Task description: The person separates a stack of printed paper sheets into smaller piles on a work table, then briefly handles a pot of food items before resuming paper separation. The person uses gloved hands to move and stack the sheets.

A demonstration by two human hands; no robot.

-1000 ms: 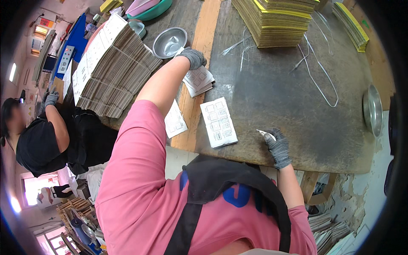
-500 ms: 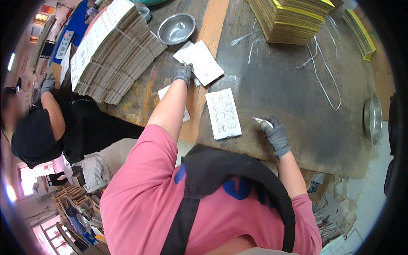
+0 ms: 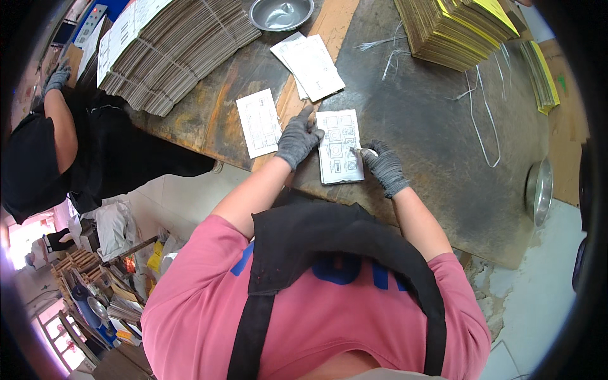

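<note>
A stack of white printed sheets [image 3: 341,136] with small line drawings lies on the worktable in front of me. My left hand [image 3: 299,138], in a grey glove, rests against the stack's left edge, fingers apart and thumb at the paper. From the right, my gloved right hand [image 3: 384,166] closes around a small, slim, pale pointed tool [image 3: 358,150]; its tip is at the stack's right edge. The tool's exact kind cannot be made out. Another white printed sheet [image 3: 256,123] lies left of my left hand, and more printed sheets [image 3: 315,68] overlap beyond it.
A metal bowl [image 3: 282,14] stands at the far edge. Tall bundled cardboard [image 3: 174,54] is at left, yellow-edged board [image 3: 456,31] at far right. White string [image 3: 487,126] lies loose; a second bowl [image 3: 539,192] sits at the right edge. A co-worker [image 3: 44,145] stands at left.
My left hand has left the far overlapping sheets and come back to the stack's left edge. My right hand has moved left with its tool to the stack. The view has shifted.
</note>
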